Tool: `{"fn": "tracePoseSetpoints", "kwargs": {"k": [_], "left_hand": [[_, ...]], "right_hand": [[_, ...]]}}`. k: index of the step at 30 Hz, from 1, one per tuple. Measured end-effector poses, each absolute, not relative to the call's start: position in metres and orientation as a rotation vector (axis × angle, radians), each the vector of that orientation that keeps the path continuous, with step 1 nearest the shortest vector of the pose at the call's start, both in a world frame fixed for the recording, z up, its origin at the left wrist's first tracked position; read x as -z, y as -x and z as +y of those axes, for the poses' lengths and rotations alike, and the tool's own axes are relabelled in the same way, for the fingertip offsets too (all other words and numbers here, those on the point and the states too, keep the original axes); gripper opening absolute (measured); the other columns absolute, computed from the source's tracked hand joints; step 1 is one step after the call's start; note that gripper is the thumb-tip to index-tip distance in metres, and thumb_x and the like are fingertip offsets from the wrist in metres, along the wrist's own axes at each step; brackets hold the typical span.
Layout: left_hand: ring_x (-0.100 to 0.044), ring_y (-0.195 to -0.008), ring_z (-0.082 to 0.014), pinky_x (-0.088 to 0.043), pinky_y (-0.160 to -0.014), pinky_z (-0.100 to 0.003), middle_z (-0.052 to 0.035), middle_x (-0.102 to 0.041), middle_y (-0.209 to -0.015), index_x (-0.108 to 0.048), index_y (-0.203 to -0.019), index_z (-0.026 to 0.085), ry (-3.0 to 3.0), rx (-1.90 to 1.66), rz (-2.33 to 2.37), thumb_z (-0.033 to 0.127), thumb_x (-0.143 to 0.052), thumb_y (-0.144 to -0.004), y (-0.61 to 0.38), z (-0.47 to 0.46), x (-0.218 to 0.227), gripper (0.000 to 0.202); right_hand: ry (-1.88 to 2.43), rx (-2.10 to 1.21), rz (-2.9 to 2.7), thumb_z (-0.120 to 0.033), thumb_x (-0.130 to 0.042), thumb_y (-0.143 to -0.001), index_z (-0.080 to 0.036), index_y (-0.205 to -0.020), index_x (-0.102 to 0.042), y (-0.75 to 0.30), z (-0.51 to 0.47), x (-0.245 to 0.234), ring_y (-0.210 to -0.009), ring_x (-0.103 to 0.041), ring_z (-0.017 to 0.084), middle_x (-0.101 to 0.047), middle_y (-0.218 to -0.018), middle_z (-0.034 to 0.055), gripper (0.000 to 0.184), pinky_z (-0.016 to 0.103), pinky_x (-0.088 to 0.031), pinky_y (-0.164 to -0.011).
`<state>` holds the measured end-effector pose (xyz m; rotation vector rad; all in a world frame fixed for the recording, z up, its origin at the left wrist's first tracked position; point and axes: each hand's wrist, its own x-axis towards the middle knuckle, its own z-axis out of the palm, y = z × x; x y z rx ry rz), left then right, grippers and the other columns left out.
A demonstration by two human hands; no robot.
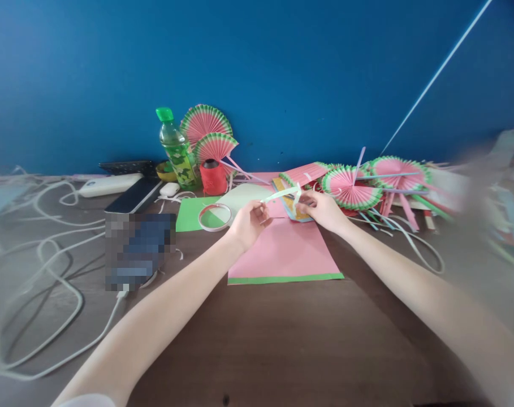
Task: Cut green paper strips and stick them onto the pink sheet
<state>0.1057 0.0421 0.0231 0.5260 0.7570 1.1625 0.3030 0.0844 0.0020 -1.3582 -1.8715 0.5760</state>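
Observation:
A thin whitish strip (282,194), perhaps tape or its peeled backing, stretches between my two hands. My left hand (251,221) has its fingers curled closed at the strip's left end. At the other end, my right hand (320,209) pinches the strip, which bends and hangs in a loop by the fingertips. Below both hands lies a pink sheet of paper (284,251) with a green band along its near edge. Just left of my left hand, a tape roll (214,218) rests partly over a green sheet (189,213).
Pink-and-green folded paper fans (352,189) pile up at the right; others (206,127) lean on the blue wall. A green-capped bottle (178,150) stands beside a red container (213,178). On the left are a phone (142,249), a dark box-shaped device (133,195) and looping white cables (76,294).

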Motion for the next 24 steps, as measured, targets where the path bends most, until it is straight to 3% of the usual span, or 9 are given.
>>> {"fn": "tracePoseSetpoints", "kwargs": {"k": [3, 9, 14, 24], "left_hand": [[-0.046, -0.046, -0.0065, -0.041, -0.059, -0.022, 0.0036, -0.048, -0.049, -0.050, -0.058, 0.014, -0.628, -1.118, 0.765, 0.013, -0.044, -0.071, -0.101, 0.045, -0.029, 0.014], [-0.051, -0.052, -0.0083, -0.042, -0.061, -0.023, 0.0014, -0.055, -0.055, -0.050, -0.058, 0.015, -0.949, -1.045, 0.971, 0.016, -0.047, -0.069, -0.073, 0.055, -0.051, 0.011], [-0.054, -0.055, -0.0100, -0.042, -0.062, -0.025, -0.0009, -0.059, -0.057, -0.052, -0.059, 0.015, -1.206, -0.947, 1.058, 0.017, -0.052, -0.066, -0.055, 0.059, -0.064, 0.008], [-0.057, -0.063, -0.0118, -0.043, -0.069, -0.027, -0.0024, -0.063, -0.065, -0.054, -0.062, 0.015, -1.305, -0.899, 1.055, 0.025, -0.055, -0.068, -0.047, 0.059, -0.067, 0.012]], "right_hand": [[1.362, -0.570, -1.880, -0.031, -0.052, -0.075, -0.017, -0.074, -0.056, -0.302, 0.084, -0.003, -0.072, -0.063, 0.020, -0.068, -0.079, 0.0068, 0.014, 0.035, -0.046, -0.072], [1.221, -0.827, -1.882, -0.038, -0.048, -0.079, -0.020, -0.077, -0.049, -0.312, 0.083, -0.016, -0.085, -0.061, 0.021, -0.065, -0.085, 0.0057, 0.019, 0.036, -0.044, -0.079], [1.220, -0.764, -1.953, -0.038, -0.049, -0.079, -0.021, -0.081, -0.043, -0.315, 0.083, -0.020, -0.076, -0.059, 0.019, -0.059, -0.083, 0.0036, 0.019, 0.035, -0.044, -0.073], [1.096, -0.997, -2.142, -0.037, -0.046, -0.082, -0.022, -0.088, -0.037, -0.317, 0.076, -0.029, -0.065, -0.045, 0.012, -0.047, -0.082, 0.0002, 0.018, 0.027, -0.038, -0.061]]}}
